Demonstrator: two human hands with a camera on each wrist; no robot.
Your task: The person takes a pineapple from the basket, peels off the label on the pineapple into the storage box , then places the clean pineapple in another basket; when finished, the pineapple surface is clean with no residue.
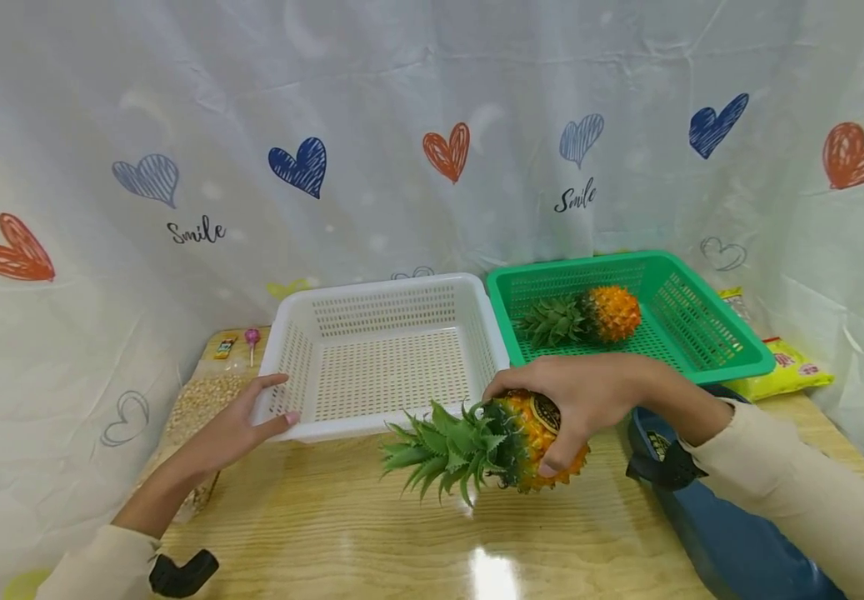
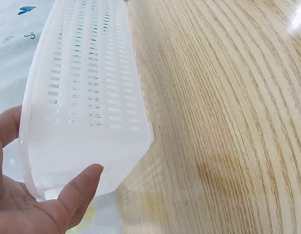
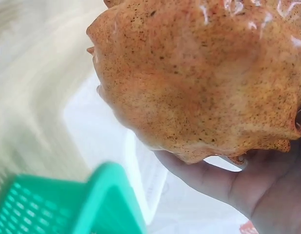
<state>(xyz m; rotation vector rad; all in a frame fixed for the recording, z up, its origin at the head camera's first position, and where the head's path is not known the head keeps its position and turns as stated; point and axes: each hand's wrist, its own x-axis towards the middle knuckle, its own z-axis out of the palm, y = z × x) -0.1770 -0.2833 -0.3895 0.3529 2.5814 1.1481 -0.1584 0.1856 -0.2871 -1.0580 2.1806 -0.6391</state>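
Plainly, the largest thing is the curtain [image 1: 372, 108], patterned with hearts and hanging behind the white basket [image 1: 394, 367]. Under that basket spreads the wood-grained counter [image 1: 372, 525]. A green basket [image 1: 697, 321] sits just right of the white basket; a blue container [image 1: 731, 533] lies farther right of it and nearer the person. Left of the white basket is a clear bag of pale kernels [image 1: 207, 396]. The first pineapple [image 1: 607, 317] lies inside the green basket. The second pineapple [image 1: 514, 442] — on its side, crown pointing left — is just before the white basket's near right corner (whether it touches the counter, I cannot tell). The right hand [image 1: 585, 400] holds it, fingers curled round the fruit. The left hand [image 1: 244, 421] grips the white basket's near left corner, fingers over the rim. Smallest, beyond that corner on the left, lies a lollipop [image 1: 252, 336].
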